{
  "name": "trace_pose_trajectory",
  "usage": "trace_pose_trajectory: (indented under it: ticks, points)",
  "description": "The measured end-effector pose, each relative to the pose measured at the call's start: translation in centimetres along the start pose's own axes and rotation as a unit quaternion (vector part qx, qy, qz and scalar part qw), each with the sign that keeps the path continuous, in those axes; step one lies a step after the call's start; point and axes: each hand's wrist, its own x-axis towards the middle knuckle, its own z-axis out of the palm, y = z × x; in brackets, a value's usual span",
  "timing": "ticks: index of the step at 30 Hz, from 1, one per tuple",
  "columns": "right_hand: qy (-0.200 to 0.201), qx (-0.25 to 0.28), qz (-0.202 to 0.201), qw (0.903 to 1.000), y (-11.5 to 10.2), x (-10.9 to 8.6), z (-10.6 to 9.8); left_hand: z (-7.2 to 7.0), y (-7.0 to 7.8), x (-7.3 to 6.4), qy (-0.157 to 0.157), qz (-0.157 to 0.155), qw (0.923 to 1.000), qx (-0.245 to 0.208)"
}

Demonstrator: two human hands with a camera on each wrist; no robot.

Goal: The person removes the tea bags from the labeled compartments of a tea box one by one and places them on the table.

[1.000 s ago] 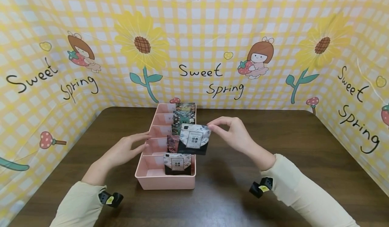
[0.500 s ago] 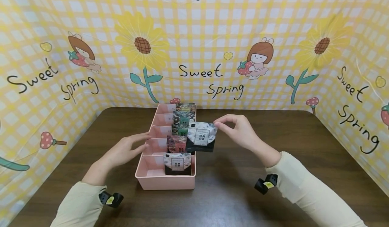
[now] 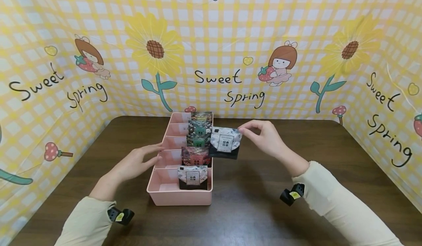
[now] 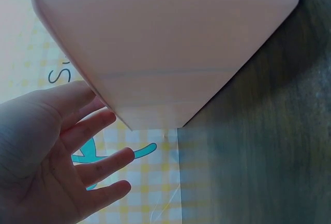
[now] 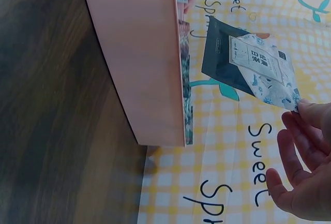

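Note:
My right hand (image 3: 263,138) pinches the top corner of a white-and-black tea sachet (image 3: 225,142) between thumb and fingertips. The sachet hangs tilted above the right rim of a pink divided box (image 3: 178,198); its outline overlaps the box's edge in the head view. In the right wrist view the sachet (image 5: 251,63) is apart from the box wall. My left hand (image 3: 133,163) touches the box's left rim, its thumb and index tips partly hidden behind the rim in the left wrist view, the other fingers loosely extended. A matching white-and-black sachet (image 3: 192,177) stands in the nearest compartment.
Behind it in the box are a red sachet (image 3: 196,157), a green sachet (image 3: 199,141) and other dark patterned ones, one row per compartment at the right side. Under the box lies a dark wooden table (image 3: 257,209). A yellow checked cloth (image 3: 211,37) rises around the back and sides.
My right hand has moved right and slightly up and away with the held sachet, uncovering the red and green sachets. The left hand and the box have stayed in place.

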Motion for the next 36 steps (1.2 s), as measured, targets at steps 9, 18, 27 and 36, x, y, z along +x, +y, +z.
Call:
trace_pose_trajectory:
  ticks: [9, 18, 27, 36]
  points:
    - [0.009, -0.016, 0.011, 0.9998, 1.3, 0.5, -0.2, -0.1, 0.2, 0.0, -0.005, -0.002, 1.0, -0.005]
    - [0.009, -0.023, 0.024, 0.9994, 2.6, 1.0, -0.5, -0.1, 0.2, 0.0, -0.004, -0.006, 1.0, -0.007]
    - [0.008, -0.029, 0.033, 0.999, 3.5, 1.3, -0.9, 0.2, -0.1, 0.2, -0.009, -0.014, 0.9998, -0.007]
    - [0.01, -0.037, 0.035, 0.9986, 4.3, 1.8, -0.7, 0.0, 0.1, 0.0, -0.004, -0.006, 0.9999, -0.008]
